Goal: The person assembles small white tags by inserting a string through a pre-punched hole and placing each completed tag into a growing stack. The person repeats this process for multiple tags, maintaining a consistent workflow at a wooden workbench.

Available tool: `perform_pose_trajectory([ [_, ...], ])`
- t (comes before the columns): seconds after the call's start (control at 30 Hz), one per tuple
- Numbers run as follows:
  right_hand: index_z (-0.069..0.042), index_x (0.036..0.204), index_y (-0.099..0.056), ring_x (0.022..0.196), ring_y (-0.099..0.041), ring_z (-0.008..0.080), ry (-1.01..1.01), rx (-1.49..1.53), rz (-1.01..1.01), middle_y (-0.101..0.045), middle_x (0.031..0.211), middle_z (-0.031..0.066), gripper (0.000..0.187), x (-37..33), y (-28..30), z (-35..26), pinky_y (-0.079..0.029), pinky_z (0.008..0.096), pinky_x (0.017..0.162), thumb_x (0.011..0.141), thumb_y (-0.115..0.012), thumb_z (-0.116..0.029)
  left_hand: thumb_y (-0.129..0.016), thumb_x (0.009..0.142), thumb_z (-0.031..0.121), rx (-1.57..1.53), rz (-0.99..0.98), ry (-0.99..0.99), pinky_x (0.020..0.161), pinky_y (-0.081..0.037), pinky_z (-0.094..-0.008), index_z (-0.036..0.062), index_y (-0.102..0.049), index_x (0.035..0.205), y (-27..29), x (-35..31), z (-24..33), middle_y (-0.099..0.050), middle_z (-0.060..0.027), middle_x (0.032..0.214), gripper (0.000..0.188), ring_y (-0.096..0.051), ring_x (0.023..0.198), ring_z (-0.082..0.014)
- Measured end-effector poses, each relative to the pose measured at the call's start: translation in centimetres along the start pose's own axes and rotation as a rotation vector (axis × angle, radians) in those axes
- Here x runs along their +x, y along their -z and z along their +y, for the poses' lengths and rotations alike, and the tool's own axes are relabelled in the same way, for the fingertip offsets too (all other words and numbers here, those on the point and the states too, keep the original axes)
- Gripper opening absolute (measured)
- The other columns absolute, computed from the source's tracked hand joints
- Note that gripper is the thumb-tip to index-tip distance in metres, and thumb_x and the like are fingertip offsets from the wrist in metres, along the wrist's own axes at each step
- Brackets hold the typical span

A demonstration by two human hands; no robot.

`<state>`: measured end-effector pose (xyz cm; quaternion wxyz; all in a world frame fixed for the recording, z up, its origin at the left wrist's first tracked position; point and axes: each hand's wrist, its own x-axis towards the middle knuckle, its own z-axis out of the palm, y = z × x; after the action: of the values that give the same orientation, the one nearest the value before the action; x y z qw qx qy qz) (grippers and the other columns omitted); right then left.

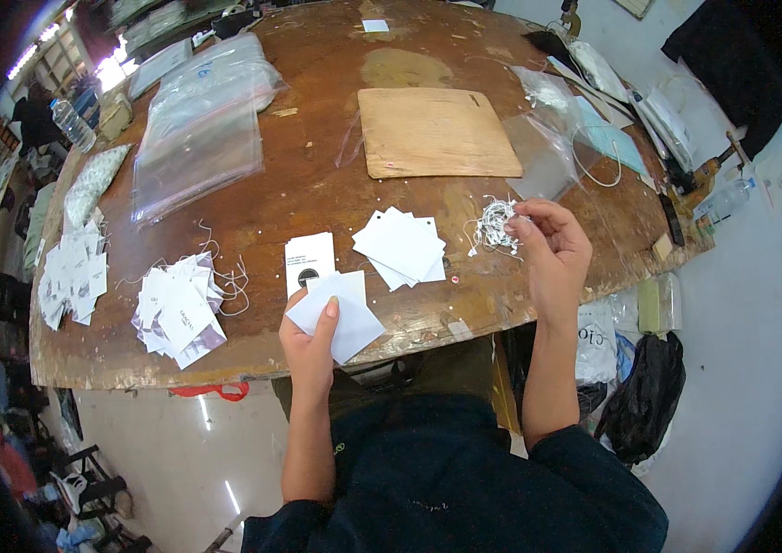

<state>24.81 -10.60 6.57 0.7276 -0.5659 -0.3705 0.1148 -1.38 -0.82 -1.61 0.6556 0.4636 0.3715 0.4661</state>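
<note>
Two tag piles lie at nine to ten o'clock from the left hand (pixel 306 348), the near pile (pixel 181 311) strung and the far pile (pixel 73 276) beyond it, their tags too overlapped to count; there is one printed stack (pixel 309 253), one fan of white cards (pixel 400 247), one bundle of strings (pixel 497 227), one board (pixel 442 134) and two bottles (pixel 71 124). The printed stack sits at twelve o'clock from the left hand, the fan between one and two; the strings lie at ten o'clock from the right hand (pixel 557 251). The hands are well apart. The left is clamped on at least two cards (pixel 352 324), thumb on top; the right's thumb and forefinger nearly meet at the strings, other fingers curled; whether they pinch one I cannot tell.
</note>
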Motion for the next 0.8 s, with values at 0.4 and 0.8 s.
perform_pose_trajectory([
  [0.4, 0.003, 0.098, -0.066, 0.07, -0.065, 0.0116, -0.434, 0.077, -0.319, -0.071, 0.088, 0.0104, 0.007, -3.5, -5.5, 0.1, -0.053, 0.025, 0.063, 0.091, -0.067, 0.0, -0.072, 0.086, 0.015, -0.172, -0.395, 0.083, 0.088, -0.055, -0.0342, -0.0027, -0.055, 0.123, -0.8, -0.8, 1.1, -0.06, -0.0189, 0.134, 0.044, -0.065, 0.104, -0.0192],
  [0.8, -0.003, 0.119, -0.063, 0.083, -0.068, 0.0178, -0.143, -0.307, -0.717, -0.072, 0.097, 0.0107, 0.029, -6.2, -8.9, 1.5, -0.052, 0.0305, 0.071, 0.091, -0.068, -0.007, -0.067, 0.09, 0.02, -0.564, -0.189, 0.222, 0.078, -0.057, -0.03, 0.0017, -0.056, 0.122, -1.1, -1.3, -0.6, -0.067, -0.0084, 0.108, 0.038, -0.067, 0.092, -0.0152],
])
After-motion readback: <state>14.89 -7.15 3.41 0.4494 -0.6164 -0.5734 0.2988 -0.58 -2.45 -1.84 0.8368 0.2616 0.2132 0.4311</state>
